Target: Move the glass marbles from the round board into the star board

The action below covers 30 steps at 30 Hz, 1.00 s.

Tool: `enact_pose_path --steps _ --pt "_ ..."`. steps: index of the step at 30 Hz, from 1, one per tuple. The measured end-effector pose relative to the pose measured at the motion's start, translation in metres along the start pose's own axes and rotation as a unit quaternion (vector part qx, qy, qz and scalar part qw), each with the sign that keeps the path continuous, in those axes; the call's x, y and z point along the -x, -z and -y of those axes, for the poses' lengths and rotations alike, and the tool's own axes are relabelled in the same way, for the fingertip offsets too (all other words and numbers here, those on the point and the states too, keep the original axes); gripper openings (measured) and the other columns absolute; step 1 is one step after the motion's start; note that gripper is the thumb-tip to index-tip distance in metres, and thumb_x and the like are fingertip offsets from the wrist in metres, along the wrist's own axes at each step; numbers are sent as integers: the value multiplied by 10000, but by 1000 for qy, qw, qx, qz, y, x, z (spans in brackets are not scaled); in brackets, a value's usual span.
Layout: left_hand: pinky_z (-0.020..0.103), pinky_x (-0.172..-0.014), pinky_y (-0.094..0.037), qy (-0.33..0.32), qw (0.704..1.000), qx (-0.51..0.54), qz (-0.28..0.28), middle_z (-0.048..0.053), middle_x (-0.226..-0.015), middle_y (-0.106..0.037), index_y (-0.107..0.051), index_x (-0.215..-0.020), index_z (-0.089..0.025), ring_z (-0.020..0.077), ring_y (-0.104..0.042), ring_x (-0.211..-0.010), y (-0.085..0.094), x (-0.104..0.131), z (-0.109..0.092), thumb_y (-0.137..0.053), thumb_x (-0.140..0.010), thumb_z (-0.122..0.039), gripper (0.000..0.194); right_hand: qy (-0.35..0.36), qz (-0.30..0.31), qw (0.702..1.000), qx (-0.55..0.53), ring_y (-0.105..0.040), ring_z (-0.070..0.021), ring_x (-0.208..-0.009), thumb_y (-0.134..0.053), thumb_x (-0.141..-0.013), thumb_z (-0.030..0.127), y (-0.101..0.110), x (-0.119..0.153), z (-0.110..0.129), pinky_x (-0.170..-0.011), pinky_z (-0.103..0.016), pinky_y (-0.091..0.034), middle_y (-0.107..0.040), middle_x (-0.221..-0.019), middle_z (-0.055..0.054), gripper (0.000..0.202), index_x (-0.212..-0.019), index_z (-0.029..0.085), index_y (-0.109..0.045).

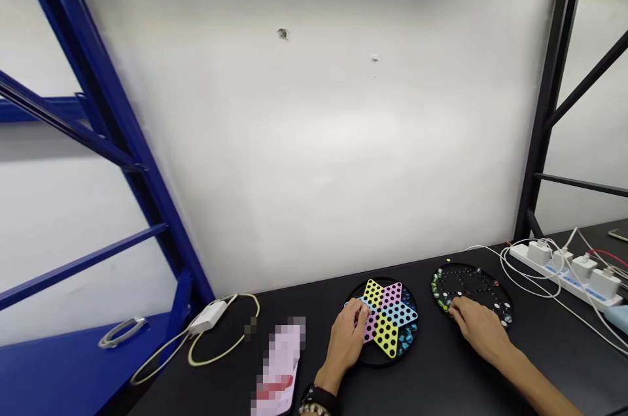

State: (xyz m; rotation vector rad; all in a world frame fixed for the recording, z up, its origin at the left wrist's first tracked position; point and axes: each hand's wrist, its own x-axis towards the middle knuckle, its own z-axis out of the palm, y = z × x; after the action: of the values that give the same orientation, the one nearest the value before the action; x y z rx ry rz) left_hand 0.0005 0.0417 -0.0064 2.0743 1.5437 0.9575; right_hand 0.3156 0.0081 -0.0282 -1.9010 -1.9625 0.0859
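A round black board [373, 358] holds a star-shaped panel [387, 336] with yellow, pink and blue points full of holes. Blue marbles [406, 339] lie along its right rim. Over the left part of the star rests my left hand [347, 337], its fingers curled together; anything between them is hidden. Further right is a round black tray [471, 280] with green, clear and a few reddish marbles around its edge. My right hand [478, 326] reaches over the near rim of this tray, fingers bent and close together beside the green marbles. What they hold is too small to tell.
A phone [280, 370] lies left of my left hand. Beyond it are a white adapter [209, 316] and looped cable. A power strip [564, 272] with chargers and white cables sits at the right. Blue and black frames flank the white wall.
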Motion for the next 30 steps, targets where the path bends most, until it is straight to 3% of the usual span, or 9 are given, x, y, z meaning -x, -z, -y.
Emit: enact_pose_path --steps 9,13,16,18,22,24,26,28,30 --pt "293 -754 -443 0 1000 -4 7 16 -838 -625 -548 -781 -231 182 -591 -800 0 1 1 -257 -976 -478 429 16 -9 995 95 -676 -223 -701 -422 -937 289 -12 -1 -2 -553 -272 -375 -696 -900 -73 224 -852 235 -622" --pt "291 -748 -441 0 1000 -5 5 11 -826 -620 -537 -762 -231 181 -590 -785 1 0 -1 -249 -975 -488 441 12 4 999 43 -668 -222 -728 -449 -909 266 -10 -4 -3 -600 -280 -397 -695 -904 -76 209 -864 235 -651" --pt "293 -746 -440 -3 1000 -1 5 11 -819 -612 -534 -768 -228 180 -583 -780 1 0 0 -247 -978 -486 440 -28 10 993 -111 -635 -205 -712 -486 -882 332 1 -12 -6 -605 -273 -402 -675 -796 -47 218 -780 230 -650" --pt "296 -747 -438 -2 1000 0 6 13 -821 -610 -534 -771 -227 180 -580 -782 1 1 1 -248 -979 -481 435 -85 8 954 -287 -559 -161 -588 -494 -863 427 14 -19 -10 -523 -251 -373 -612 -677 -17 277 -755 218 -639" --pt "304 -755 -440 2 1000 1 8 18 -828 -617 -534 -773 -229 186 -583 -792 1 0 2 -255 -974 -491 432 -211 9 760 -614 -273 -62 -394 -523 -805 493 44 -27 -21 -369 -204 -183 -456 -608 51 300 -822 205 -607" --pt "308 -763 -439 2 1000 4 12 19 -835 -618 -532 -779 -231 189 -585 -799 1 0 1 -246 -974 -501 439 -230 7 700 -676 -227 -47 -388 -561 -782 484 53 -27 -32 -363 -192 -146 -424 -608 63 284 -798 201 -581" --pt "311 -765 -438 1 1000 4 14 22 -835 -619 -532 -779 -232 191 -587 -795 1 0 1 -238 -974 -508 448 -242 -10 713 -658 -198 -50 -378 -586 -773 500 55 -27 -49 -364 -194 -122 -369 -554 80 298 -743 206 -548" --pt "309 -757 -437 0 1000 2 13 21 -827 -618 -533 -774 -231 191 -589 -786 1 -1 2 -237 -974 -504 449 -251 -44 784 -566 -218 -68 -365 -577 -773 525 53 -28 -72 -368 -207 -137 -339 -491 83 326 -691 213 -534" --pt "302 -745 -437 -3 1000 1 11 17 -820 -618 -534 -769 -229 186 -588 -779 1 -1 2 -242 -975 -492 444 -240 -77 878 -406 -395 -117 -409 -529 -791 510 49 -32 -97 -396 -234 -257 -468 -495 30 330 -680 205 -584"
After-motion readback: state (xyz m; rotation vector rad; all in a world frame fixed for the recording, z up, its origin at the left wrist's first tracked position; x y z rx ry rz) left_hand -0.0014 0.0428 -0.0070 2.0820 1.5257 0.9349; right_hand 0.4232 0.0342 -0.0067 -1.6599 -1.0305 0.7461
